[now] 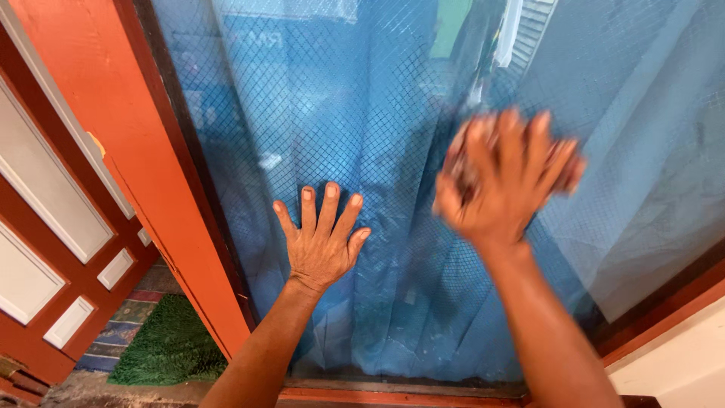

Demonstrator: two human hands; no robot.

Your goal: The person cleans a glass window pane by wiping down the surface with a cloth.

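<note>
Two bare forearms come up from the bottom edge, with no sleeve, watch or band showing on either as far as they are in view. The left hand (323, 240) is sharply seen: no ring on any finger, short plain unpainted nails, creased knuckles and raised tendons across its back. The right hand (504, 185) is smeared by blur, so its nails and any ring cannot be made out; its wrist looks bare too.
</note>
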